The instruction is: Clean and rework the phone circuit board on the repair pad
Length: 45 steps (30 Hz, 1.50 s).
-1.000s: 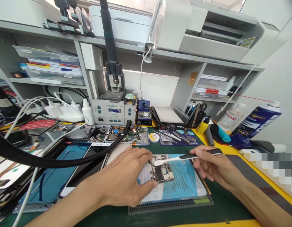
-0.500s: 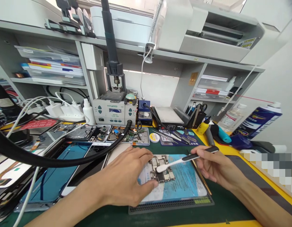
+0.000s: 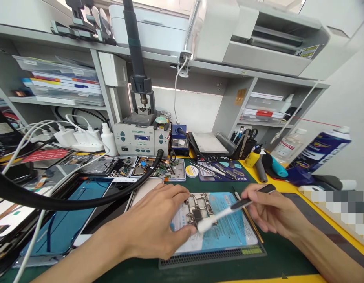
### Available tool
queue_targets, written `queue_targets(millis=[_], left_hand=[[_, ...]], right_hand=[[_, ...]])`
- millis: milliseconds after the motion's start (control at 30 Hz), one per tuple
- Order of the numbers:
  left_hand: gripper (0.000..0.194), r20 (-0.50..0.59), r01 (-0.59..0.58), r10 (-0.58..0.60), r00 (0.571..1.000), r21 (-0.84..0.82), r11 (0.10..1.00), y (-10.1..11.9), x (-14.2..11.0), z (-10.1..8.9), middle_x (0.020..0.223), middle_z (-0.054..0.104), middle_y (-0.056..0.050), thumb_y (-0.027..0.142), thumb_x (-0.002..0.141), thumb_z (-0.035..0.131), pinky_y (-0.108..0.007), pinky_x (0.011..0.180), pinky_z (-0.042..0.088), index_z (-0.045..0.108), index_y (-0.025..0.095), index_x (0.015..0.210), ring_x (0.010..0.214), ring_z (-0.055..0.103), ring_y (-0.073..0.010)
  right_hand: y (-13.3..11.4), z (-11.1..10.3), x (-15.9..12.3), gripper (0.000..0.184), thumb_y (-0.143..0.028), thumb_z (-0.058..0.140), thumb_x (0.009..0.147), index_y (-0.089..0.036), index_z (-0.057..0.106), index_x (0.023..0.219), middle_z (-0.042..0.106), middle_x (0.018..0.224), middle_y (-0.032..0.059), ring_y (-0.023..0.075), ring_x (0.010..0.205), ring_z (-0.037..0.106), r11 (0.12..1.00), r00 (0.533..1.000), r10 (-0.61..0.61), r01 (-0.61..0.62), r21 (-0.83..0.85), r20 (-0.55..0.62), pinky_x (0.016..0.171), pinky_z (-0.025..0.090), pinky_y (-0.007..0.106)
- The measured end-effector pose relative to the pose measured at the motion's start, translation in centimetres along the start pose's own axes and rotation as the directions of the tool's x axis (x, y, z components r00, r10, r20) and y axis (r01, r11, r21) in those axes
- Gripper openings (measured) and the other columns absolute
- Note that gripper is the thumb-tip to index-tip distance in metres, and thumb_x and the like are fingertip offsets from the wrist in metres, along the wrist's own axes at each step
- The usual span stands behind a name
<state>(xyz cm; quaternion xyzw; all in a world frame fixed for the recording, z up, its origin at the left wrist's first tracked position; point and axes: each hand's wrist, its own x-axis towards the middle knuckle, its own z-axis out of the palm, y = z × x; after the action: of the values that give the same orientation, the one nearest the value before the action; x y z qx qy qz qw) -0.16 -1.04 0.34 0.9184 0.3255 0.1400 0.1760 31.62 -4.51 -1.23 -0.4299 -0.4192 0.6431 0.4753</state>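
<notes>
A phone circuit board [image 3: 205, 201] with an open frame shape lies on a blue and white pack [image 3: 233, 234]. My left hand [image 3: 158, 220] holds the board at its left side, thumb by the lower corner and fingers by the upper one. In my right hand [image 3: 271, 210] is a toothbrush [image 3: 240, 204] with a dark handle and white neck, pinched between thumb and fingers. Its white head, blurred by motion, is over the board's lower edge near my left thumb; whether it touches cannot be made out. Beneath the pack sits a dark mat with a honeycomb-patterned edge [image 3: 211, 257].
A thick black hose [image 3: 81, 202] arches across the left side from the hot-air station [image 3: 137, 139]. Phone parts [image 3: 160, 168] fill trays behind my left hand. Tweezers and blades lie on a purple mat [image 3: 223, 171]. A thin golden tool [image 3: 254, 226] rests beside the pack.
The toothbrush head has moved from the middle of the board toward its lower edge, and the handle is tilted more steeply. My left hand keeps its place on the board.
</notes>
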Motion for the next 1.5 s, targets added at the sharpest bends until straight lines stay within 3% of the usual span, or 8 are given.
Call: queue_targets(millis=[200,333,467,633,800,1033,1400,1500], left_hand=[[0.058,-0.007,-0.002,0.002,1.000,-0.007,1.000,0.00,-0.05,-0.08,0.139,0.064,-0.016,0.051,0.090,0.061,-0.057,0.114,0.044,0.064,0.014,0.135,0.128,0.059,-0.0392],[0.062,0.008,0.009,-0.009,1.000,-0.005,1.000,0.16,-0.02,-0.14,0.140,0.063,-0.017,0.051,0.090,0.062,-0.058,0.115,0.041,0.063,0.010,0.136,0.129,0.059,-0.0403],[0.061,0.013,0.012,-0.012,1.000,-0.001,1.000,0.16,0.05,-0.09,0.141,0.062,-0.017,0.051,0.090,0.061,-0.060,0.116,0.040,0.062,0.010,0.137,0.129,0.058,-0.0405],[0.062,0.012,0.005,-0.005,1.000,0.003,1.000,-0.04,0.04,-0.02,0.141,0.062,-0.017,0.052,0.091,0.060,-0.058,0.115,0.041,0.062,0.012,0.138,0.129,0.058,-0.0399],[0.063,0.025,0.011,-0.011,1.000,0.002,1.000,0.03,0.02,-0.07,0.141,0.062,-0.017,0.052,0.091,0.059,-0.058,0.117,0.039,0.061,0.010,0.139,0.129,0.057,-0.0392],[0.064,0.058,0.032,-0.032,0.998,0.002,0.999,0.19,-0.04,-0.26,0.144,0.060,-0.015,0.052,0.092,0.057,-0.058,0.119,0.036,0.059,0.010,0.141,0.132,0.055,-0.0381],[0.064,0.047,0.040,-0.041,0.998,0.011,0.999,0.14,0.04,0.02,0.144,0.060,-0.015,0.053,0.092,0.058,-0.057,0.121,0.034,0.060,0.011,0.140,0.133,0.055,-0.0379],[0.064,0.054,0.042,-0.042,0.998,0.007,0.999,0.19,0.06,-0.11,0.144,0.060,-0.015,0.052,0.091,0.059,-0.057,0.120,0.036,0.059,0.011,0.140,0.133,0.055,-0.0380]], right_hand=[[-0.03,0.05,0.09,0.017,-0.033,0.085,0.082,-0.018,0.081,0.090,0.076,0.065,0.0033,0.0119,0.041,0.067,1.000,1.000,-0.013,0.013,0.021,-0.011,0.031,0.045,0.010],[-0.15,0.08,0.24,0.021,-0.032,0.089,0.077,-0.014,0.081,0.083,0.073,0.057,0.0056,0.0141,0.036,0.065,0.999,0.999,0.032,-0.032,0.012,0.024,0.028,0.044,0.012],[-0.24,0.08,0.23,0.017,-0.031,0.087,0.080,-0.018,0.082,0.089,0.075,0.061,0.0018,0.0109,0.039,0.066,0.999,1.000,0.004,-0.003,0.038,-0.021,0.031,0.046,0.010],[-0.15,0.17,0.14,0.021,-0.029,0.089,0.075,-0.012,0.081,0.085,0.072,0.055,0.0047,0.0134,0.035,0.064,0.998,0.999,0.048,-0.048,0.046,-0.011,0.028,0.044,0.012],[-0.01,-0.04,0.49,0.014,-0.028,0.086,0.080,-0.019,0.076,0.084,0.074,0.062,0.0005,0.0113,0.040,0.065,0.996,0.995,0.000,0.009,0.092,-0.100,0.031,0.047,0.012],[-0.39,0.15,0.73,0.021,-0.032,0.090,0.075,-0.021,0.073,0.082,0.070,0.057,-0.0029,0.0098,0.039,0.062,0.991,0.990,-0.023,0.041,0.130,-0.139,0.031,0.047,0.012],[0.14,0.13,0.35,0.017,-0.030,0.084,0.084,-0.018,0.072,0.085,0.074,0.064,0.0019,0.0125,0.045,0.067,0.998,0.997,-0.026,0.030,0.052,-0.077,0.034,0.048,0.013],[0.18,0.07,0.44,0.019,-0.029,0.085,0.082,-0.016,0.072,0.082,0.071,0.057,0.0020,0.0124,0.039,0.064,0.999,0.999,-0.002,0.005,0.051,-0.051,0.030,0.045,0.012]])
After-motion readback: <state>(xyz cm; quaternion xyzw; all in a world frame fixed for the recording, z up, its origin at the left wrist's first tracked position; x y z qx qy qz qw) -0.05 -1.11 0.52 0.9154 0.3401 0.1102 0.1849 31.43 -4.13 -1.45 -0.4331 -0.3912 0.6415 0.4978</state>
